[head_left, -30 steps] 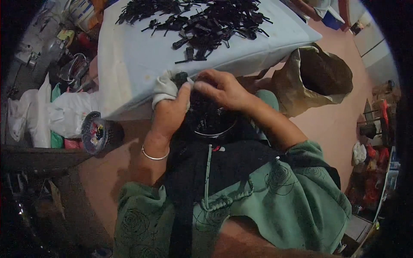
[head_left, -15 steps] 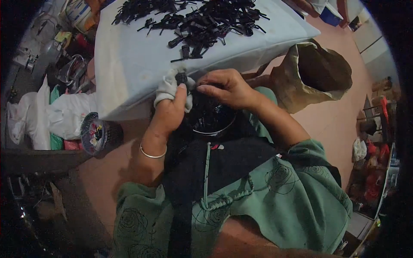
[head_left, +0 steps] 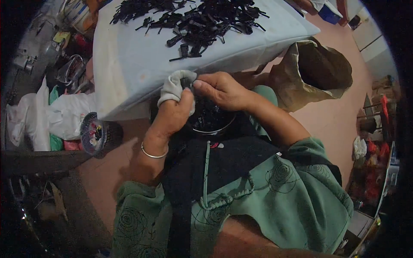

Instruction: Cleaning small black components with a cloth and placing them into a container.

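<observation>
My left hand [head_left: 172, 112] wears a silver bangle and has a white cloth wrap [head_left: 174, 86] over its fingers. It pinches a small black plastic part [head_left: 187, 82] at the table's near edge. My right hand [head_left: 221, 89] meets it from the right, fingertips closed on the same part. Below both hands a bowl [head_left: 211, 120] of black parts rests on my lap. A pile of black plastic parts [head_left: 202, 19] lies on the white-covered table [head_left: 129, 64] beyond.
An open brown sack [head_left: 318, 71] stands on the floor at right. A round tin [head_left: 92, 133] with small bits sits at left, beside white bags [head_left: 47, 116]. Clutter lines the left and right edges of the room.
Both hands stay together on the small part at the table edge, only shifting slightly; the head view has drifted a little.
</observation>
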Available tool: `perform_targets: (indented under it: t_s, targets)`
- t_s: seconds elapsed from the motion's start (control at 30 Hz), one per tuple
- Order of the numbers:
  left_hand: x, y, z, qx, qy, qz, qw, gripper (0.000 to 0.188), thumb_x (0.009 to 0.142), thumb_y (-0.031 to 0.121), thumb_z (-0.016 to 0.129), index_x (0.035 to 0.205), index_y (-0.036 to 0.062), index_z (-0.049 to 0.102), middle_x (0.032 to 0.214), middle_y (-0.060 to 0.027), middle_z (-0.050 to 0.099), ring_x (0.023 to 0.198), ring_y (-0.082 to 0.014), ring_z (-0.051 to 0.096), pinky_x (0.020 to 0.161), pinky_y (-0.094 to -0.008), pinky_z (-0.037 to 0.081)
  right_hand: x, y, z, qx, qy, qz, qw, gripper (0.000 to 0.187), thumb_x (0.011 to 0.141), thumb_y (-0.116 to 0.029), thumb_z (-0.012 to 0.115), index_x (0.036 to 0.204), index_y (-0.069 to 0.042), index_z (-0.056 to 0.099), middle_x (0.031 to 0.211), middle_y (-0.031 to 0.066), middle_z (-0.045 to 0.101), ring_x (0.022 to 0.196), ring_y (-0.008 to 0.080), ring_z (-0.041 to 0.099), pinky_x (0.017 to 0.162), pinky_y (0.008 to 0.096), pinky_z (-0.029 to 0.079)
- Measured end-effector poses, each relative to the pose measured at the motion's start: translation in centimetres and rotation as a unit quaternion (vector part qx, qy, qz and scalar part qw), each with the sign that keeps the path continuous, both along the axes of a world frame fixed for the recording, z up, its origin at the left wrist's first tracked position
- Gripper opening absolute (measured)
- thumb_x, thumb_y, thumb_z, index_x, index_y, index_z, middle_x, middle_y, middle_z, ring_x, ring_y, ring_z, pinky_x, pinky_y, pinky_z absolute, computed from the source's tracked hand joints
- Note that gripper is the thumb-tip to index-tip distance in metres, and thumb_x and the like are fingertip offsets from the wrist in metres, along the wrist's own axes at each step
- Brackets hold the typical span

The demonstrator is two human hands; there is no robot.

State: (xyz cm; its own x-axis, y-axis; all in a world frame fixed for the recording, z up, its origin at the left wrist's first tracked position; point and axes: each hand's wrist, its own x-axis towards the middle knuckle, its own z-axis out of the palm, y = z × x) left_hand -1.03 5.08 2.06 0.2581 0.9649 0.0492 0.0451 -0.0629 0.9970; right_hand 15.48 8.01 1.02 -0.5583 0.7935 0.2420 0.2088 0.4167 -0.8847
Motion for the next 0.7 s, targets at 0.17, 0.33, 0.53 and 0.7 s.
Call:
perform_targets:
  t_s: [0.17, 0.33, 0.53, 0.7]
  targets:
    - [0.9, -0.1, -1.3, 0.251, 0.159, 0.060, 0.953, 0.024, 0.076, 0.005, 0.043, 0.100, -0.0001, 0.045, 0.090, -0.0155, 0.051, 0.086, -0.0273, 0.051, 0.078, -0.0327, 0.040, -1.0, -0.3, -0.4, -0.041, -0.012, 0.015, 0.999, 0.029, 0.091, -0.023, 0.041, 0.077, 0.000, 0.049, 0.061, -0.0012, 0.042, 0.062, 0.0065, 0.035, 0.056, 0.0260, 0.037]
    - [1.0, 0.1, -1.3, 0.249, 0.201, 0.062, 0.945, 0.027, 0.076, 0.008, 0.047, 0.102, -0.0006, 0.045, 0.094, -0.0188, 0.051, 0.088, -0.0321, 0.051, 0.078, -0.0353, 0.040, -1.4, -0.5, -1.2, 0.004, 0.033, -0.029, 0.999, 0.028, 0.091, -0.023, 0.041, 0.079, 0.001, 0.050, 0.064, 0.0011, 0.047, 0.065, 0.0063, 0.038, 0.059, 0.0250, 0.039]
    - [0.2, 1.1, -2.2, 0.195, 0.212, 0.011, 0.957, 0.033, 0.078, 0.012, 0.051, 0.107, -0.0003, 0.045, 0.096, -0.0202, 0.051, 0.091, -0.0330, 0.050, 0.080, -0.0361, 0.039, 0.3, 3.7, 0.0, 0.146, -0.193, -0.171, 0.955, 0.021, 0.085, -0.022, 0.049, 0.083, -0.001, 0.052, 0.070, 0.0144, 0.056, 0.065, 0.0239, 0.057, 0.058, 0.0345, 0.044]
    - [-0.2, 2.2, -3.2, 0.363, 0.316, 0.013, 0.877, 0.029, 0.081, 0.010, 0.052, 0.108, 0.0018, 0.047, 0.093, -0.0094, 0.055, 0.076, -0.0181, 0.056, 0.064, -0.0274, 0.046, 0.1, 6.4, -2.2, 0.261, -0.249, -0.201, 0.911, 0.017, 0.078, -0.019, 0.056, 0.088, -0.005, 0.053, 0.072, 0.0153, 0.056, 0.065, 0.0334, 0.055, 0.056, 0.0398, 0.044]
